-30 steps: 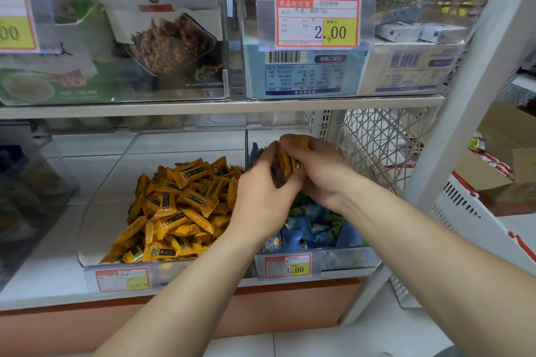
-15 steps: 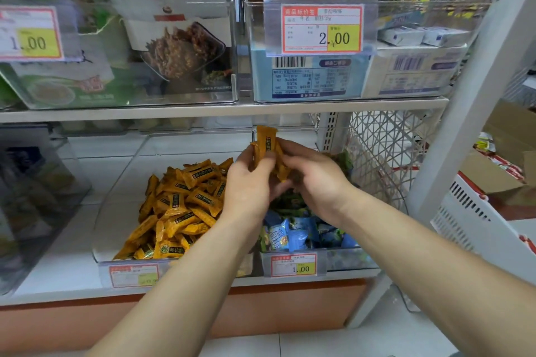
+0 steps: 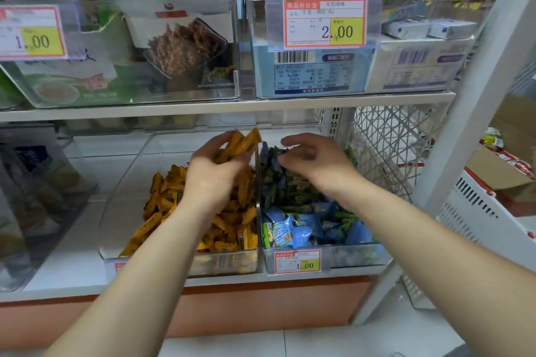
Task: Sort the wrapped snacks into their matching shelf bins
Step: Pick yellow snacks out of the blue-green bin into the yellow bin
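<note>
Here, lowest in the frame, two bare forearms reach up from the bottom edge toward the lower shelf (image 3: 72, 229). At the shelf's front edge, centre right, a price tag (image 3: 298, 262) reading 1.00 is fixed to the right clear bin (image 3: 351, 258), which holds blue and green wrapped snacks (image 3: 293, 230). Just beside it, at centre, the left clear bin (image 3: 127, 182) holds a heap of orange wrapped snacks (image 3: 162, 200).

Further in, the left hand (image 3: 213, 174) hangs over the back of the orange heap, its fingers curled around a small bunch of orange packets (image 3: 242, 143) that stick up and tilt right over the divider between the two bins. The right hand (image 3: 316, 162) hovers above the green packets, thumb and fingers loosely bent and apart, with nothing seen between them.

Beyond, across the top of the frame, the upper shelf carries clear bins of boxed goods, with a 2.00 price tag (image 3: 324, 23) at upper right. A white basket (image 3: 478, 211) sits at the right edge.
</note>
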`<state>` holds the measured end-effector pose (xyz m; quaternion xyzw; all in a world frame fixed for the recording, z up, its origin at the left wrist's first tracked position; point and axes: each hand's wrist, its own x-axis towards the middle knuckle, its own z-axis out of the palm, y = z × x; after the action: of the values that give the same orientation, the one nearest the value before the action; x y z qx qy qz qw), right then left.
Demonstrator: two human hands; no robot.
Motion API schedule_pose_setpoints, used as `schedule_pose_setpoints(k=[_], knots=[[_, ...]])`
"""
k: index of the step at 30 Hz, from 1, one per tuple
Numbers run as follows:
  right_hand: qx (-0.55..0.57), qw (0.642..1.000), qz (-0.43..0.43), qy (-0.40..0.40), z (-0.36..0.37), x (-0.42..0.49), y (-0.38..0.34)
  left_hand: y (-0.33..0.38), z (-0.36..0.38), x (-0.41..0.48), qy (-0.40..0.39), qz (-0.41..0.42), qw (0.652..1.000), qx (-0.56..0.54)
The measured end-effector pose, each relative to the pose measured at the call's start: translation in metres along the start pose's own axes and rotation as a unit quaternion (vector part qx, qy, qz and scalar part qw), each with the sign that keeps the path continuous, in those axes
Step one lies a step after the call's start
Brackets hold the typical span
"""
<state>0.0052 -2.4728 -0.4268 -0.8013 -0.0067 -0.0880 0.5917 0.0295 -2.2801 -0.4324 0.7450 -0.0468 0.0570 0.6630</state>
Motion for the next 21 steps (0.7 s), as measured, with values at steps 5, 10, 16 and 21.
schedule_pose_setpoints(k=[5,10,16,21], knots=[[-0.186,0.975,0.029,0.122,-0.062,0.021,0.031,-0.017,-0.032,0.014,0.028,0.069,0.912,0.403],[-0.362,0.926,0.109,-0.007,-0.08,0.032,0.061,-0.002,0.004,-0.007,-0.034,0.175,0.894,0.412],[-0.33,0.931,0.13,-0.086,-0.067,0.045,0.074,-0.009,0.062,-0.038,-0.216,0.267,0.841,0.419],[-0.34,0.922,0.121,-0.138,-0.073,0.041,0.08,-0.033,0.082,-0.04,-0.279,0.241,0.769,0.521]])
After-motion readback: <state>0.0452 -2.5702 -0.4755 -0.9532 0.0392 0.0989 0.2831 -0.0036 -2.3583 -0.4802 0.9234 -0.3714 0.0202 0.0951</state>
